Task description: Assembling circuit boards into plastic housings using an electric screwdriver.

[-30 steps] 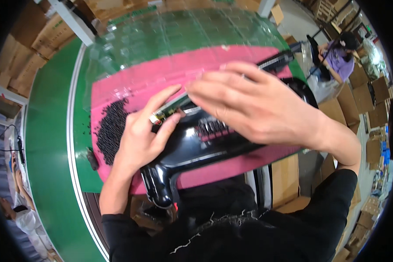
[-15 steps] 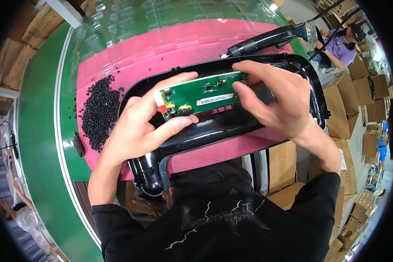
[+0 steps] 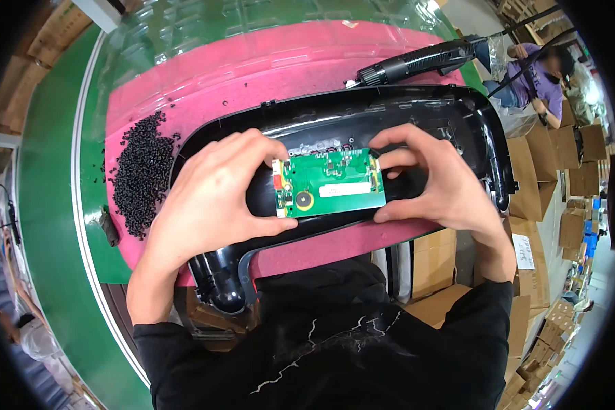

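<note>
A green circuit board with a white label lies flat against the inside of a large black plastic housing. My left hand grips the board's left end with thumb and fingers. My right hand pinches its right end. The housing rests on a pink mat, and its handle end points toward me.
A heap of small black screws sits on the mat at the left. A black electric screwdriver lies beyond the housing. The bench is green. Cardboard boxes stand at the right, where another person sits.
Both hands have brought the circuit board down from a tilted, raised hold until it lies level inside the housing. A second ago my right hand was spread over the housing.
</note>
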`<state>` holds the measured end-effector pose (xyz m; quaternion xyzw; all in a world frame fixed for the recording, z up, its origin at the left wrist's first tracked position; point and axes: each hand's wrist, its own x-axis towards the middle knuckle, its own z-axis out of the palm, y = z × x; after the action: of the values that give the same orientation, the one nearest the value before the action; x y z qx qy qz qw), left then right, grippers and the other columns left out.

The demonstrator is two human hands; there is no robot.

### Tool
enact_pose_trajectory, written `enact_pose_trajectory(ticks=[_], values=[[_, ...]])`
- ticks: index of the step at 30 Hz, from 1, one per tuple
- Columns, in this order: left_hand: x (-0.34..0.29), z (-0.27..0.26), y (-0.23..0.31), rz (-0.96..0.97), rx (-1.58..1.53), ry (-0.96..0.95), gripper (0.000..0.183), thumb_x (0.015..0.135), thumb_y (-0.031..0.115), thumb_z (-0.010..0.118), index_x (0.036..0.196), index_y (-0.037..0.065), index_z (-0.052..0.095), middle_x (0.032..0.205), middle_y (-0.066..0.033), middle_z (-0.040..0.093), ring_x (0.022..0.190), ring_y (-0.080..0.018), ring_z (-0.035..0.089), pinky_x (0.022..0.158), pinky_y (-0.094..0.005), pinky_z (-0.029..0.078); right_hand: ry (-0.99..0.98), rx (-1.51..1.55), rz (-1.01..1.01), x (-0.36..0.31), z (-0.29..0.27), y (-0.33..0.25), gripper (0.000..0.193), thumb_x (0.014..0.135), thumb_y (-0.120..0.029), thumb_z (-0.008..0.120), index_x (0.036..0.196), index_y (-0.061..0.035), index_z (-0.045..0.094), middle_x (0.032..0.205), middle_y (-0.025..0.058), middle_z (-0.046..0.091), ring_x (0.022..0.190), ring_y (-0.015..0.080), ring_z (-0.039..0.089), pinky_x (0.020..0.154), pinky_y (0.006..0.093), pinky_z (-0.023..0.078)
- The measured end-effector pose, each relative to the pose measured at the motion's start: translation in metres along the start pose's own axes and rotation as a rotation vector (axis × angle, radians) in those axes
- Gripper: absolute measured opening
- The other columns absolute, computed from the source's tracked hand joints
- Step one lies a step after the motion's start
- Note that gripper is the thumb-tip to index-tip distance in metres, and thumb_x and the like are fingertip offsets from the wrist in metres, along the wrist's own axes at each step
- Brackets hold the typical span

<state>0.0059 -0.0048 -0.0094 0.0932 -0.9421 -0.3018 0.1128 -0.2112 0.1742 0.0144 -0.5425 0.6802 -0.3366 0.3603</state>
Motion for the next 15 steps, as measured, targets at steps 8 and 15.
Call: enact_pose_trajectory(ticks=[8, 15], values=[[0.008, 0.007, 0.002, -0.150, -0.059, -0.004, 0.067, 0.055, 0.019, 0.084, 0.111, 0.004, 0.051, 0.104, -0.0089, 0.052, 0.079, -0.0263, 0.053, 0.071, -0.0361, 0.046, 0.062, -0.140, -0.210, 0.020, -0.008, 0.033, 0.061, 0.066, -0.016, 0.081, 0.119, -0.0044, 0.053, 0.108, 0.0071, 0.055, 0.097, 0.0165, 0.052, 0.077, 0.0274, 0.043], [0.010, 0.006, 0.008, -0.202, 0.058, -0.060, 0.065, 0.057, 0.014, 0.082, 0.112, 0.003, 0.049, 0.111, -0.0123, 0.050, 0.104, -0.0340, 0.054, 0.085, -0.0400, 0.045, 0.074, -0.235, -0.169, 0.020, 0.003, 0.031, 0.057, 0.067, -0.013, 0.078, 0.117, -0.0039, 0.053, 0.121, 0.0128, 0.048, 0.113, 0.0318, 0.048, 0.097, 0.0381, 0.040]])
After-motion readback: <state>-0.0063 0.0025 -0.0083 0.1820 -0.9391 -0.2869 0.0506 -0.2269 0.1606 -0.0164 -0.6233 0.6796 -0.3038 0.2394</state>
